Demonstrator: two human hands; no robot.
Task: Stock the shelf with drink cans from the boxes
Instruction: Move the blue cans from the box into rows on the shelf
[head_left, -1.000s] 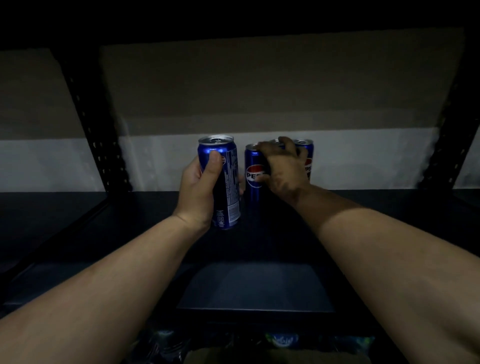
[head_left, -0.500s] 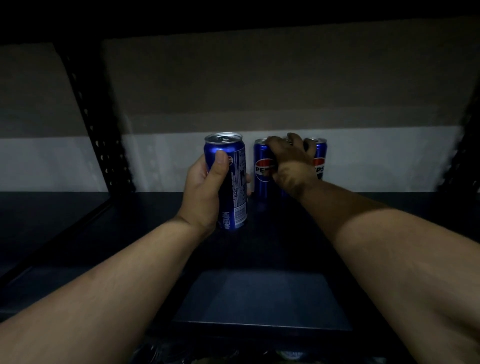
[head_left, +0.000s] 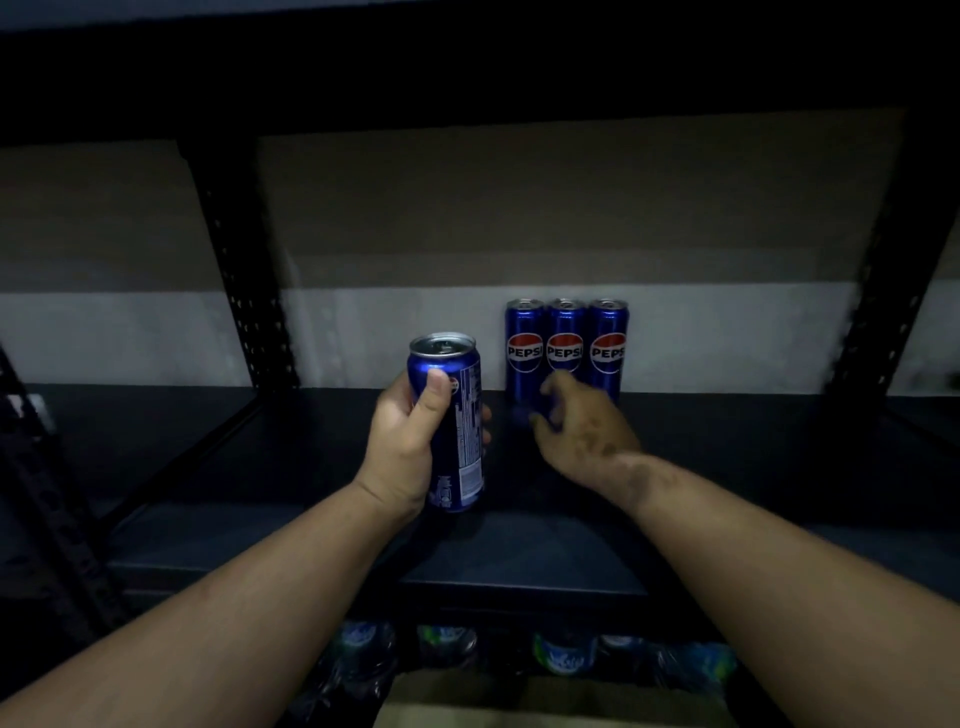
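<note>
Three blue Pepsi cans (head_left: 565, 345) stand upright side by side at the back of the dark shelf (head_left: 727, 467), labels facing me. My left hand (head_left: 402, 447) grips a fourth blue can (head_left: 457, 431) upright, just above the shelf and left of the row. My right hand (head_left: 584, 428) hovers in front of the row with loosely curled fingers and holds nothing; it is blurred.
Black perforated shelf posts stand at the left (head_left: 244, 291) and right (head_left: 872, 291). A pale wall (head_left: 389, 338) closes the back. Below the shelf's front edge lie several plastic-wrapped bottles (head_left: 563, 654) and a cardboard box edge (head_left: 519, 706).
My right hand has let go of the middle can and drawn back toward me. The three cans now show fully. My left hand with its can has come nearer and lower.
</note>
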